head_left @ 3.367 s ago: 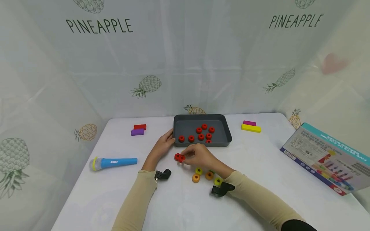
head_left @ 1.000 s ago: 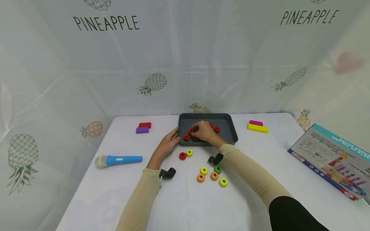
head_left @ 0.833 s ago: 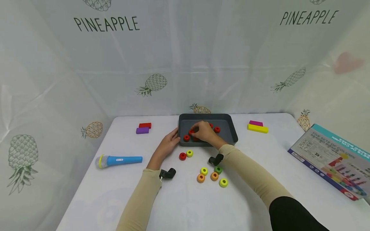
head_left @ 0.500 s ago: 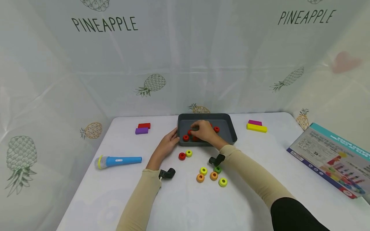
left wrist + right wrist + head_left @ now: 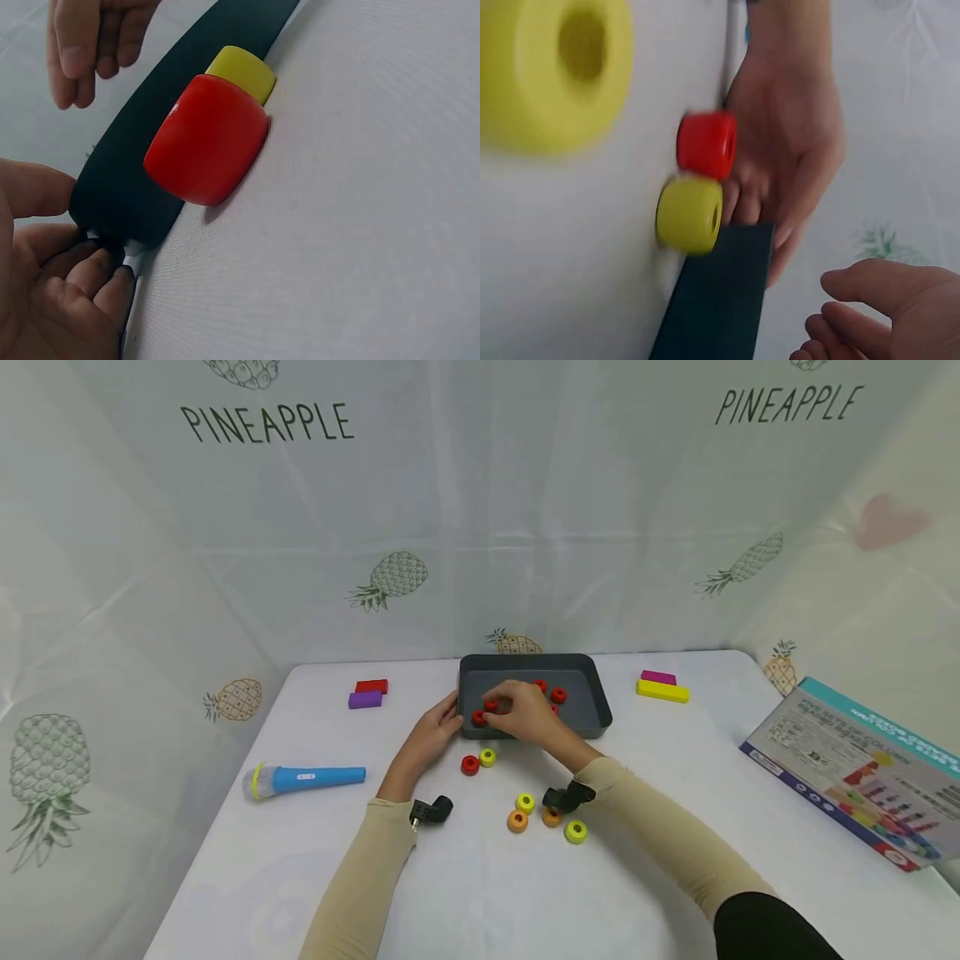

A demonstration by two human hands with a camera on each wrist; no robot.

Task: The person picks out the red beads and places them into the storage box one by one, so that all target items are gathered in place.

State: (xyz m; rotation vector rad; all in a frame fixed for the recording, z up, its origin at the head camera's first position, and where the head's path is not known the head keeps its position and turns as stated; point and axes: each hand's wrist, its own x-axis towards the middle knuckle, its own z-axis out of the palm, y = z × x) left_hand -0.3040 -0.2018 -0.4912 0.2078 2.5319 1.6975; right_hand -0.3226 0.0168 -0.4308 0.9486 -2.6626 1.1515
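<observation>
A dark grey tray [image 5: 581, 681] holds several red ring-shaped beads [image 5: 558, 695]. My left hand [image 5: 427, 745] grips the tray's near left corner, thumb on one side and fingers curled against the other in the left wrist view. Over the tray's left part hovers my right hand [image 5: 531, 720], partly hiding the beads below. Its thumb and fingers stand apart, with nothing between them in the right wrist view. On the table before the tray, a red bead [image 5: 210, 142] and a yellow bead [image 5: 244, 73] sit side by side.
Nearer lie orange beads [image 5: 517, 827] and yellow beads [image 5: 576, 837]. A toy microphone [image 5: 315, 778] lies left. Red and purple blocks [image 5: 365, 700] lie back left, magenta and yellow blocks [image 5: 663, 692] back right. A printed box [image 5: 847, 777] is at the right edge.
My right hand took one of two red beads from before the tray into it, then let go and drew slightly back toward me. The left hand stays at the tray's corner.
</observation>
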